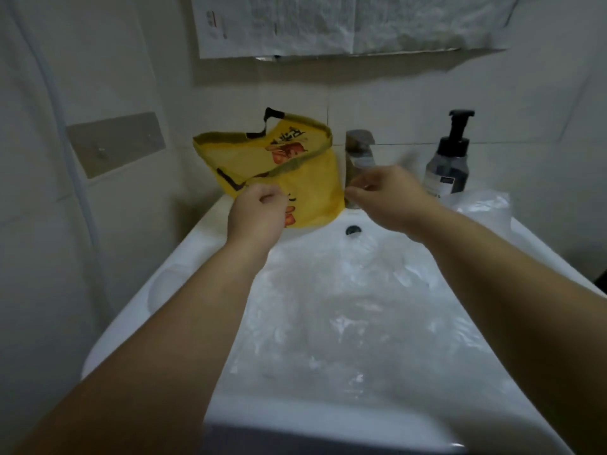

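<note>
Bag: yellow bag [305, 178] with print, dark trim round the mouth and a black strap on top. It is held up at the back left of the sink [184, 257], just left of the faucet [359, 149]. Mouth gapes open, lower edge hangs over the back rim of the basin.
Left hand: left hand [259, 211] has fingers curled and grips the bag's near wall, low on the left side.
Right hand: right hand [384, 198] is in front of the faucet, fingers loosely bent, tips at the bag's right edge. Motion blur here, so cannot tell whether it has pinched the edge or only touches it.
Basin: clear plastic film [361, 307], crinkled, lies across most of the bowl under both forearms. Overflow hole [353, 230] shows just above it.
Right rim: pump bottle [448, 165], dark head and clear body, stands at the back right, apart from the bag. More crumpled plastic [483, 205] lies just in front of it.
Wall: paper sheets [328, 24] hang above the sink; grey plate [115, 142] is on the left wall.
</note>
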Motion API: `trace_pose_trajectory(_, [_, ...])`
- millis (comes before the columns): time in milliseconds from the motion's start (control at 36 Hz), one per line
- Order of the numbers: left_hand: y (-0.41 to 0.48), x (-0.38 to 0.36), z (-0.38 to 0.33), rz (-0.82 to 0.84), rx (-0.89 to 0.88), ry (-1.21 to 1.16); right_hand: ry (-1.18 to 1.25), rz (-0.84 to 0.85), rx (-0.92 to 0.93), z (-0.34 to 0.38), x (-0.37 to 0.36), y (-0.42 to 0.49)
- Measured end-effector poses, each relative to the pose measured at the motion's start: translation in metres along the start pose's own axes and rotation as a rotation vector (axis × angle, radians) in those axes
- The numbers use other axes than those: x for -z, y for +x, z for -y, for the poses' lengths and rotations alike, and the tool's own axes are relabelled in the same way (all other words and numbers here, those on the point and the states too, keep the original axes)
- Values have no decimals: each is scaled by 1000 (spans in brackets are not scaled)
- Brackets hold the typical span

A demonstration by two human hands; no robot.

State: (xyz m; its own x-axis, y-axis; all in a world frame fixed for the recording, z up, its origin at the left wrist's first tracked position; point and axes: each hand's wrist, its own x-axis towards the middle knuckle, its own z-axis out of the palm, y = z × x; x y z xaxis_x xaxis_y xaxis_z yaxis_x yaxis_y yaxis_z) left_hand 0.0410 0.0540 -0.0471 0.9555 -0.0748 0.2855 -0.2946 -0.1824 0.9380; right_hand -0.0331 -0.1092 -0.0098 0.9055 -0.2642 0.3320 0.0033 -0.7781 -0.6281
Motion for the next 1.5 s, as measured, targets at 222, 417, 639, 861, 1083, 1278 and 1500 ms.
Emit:
trace_pose_trajectory(222, [7, 1, 1, 196, 70, 106, 79, 128, -26, -1, -15, 11])
trace_pose_trajectory(417, [57, 2, 0, 164, -53, 150, 30, 215, -80, 0, -36, 56])
trace_pose_trajectory(639, [104, -4, 11, 175, -101, 233, -110, 420, -158, -15, -78, 98])
trace_pose_trajectory(861, [116, -2, 23, 149, -139, 200, 253, 213, -224, -30, -104, 129])
trace_pose_trajectory(1083, [112, 1, 25, 94, -159, 185, 58, 137, -172, -28, -100, 116])
trace_pose_trajectory(1278, [102, 11, 14, 20, -130, 160, 38, 95, -117, -11, -81, 100])
trace_pose_trajectory(1500, [83, 29, -10, -76, -131, 150, 76, 95, -86, 7, -64, 86])
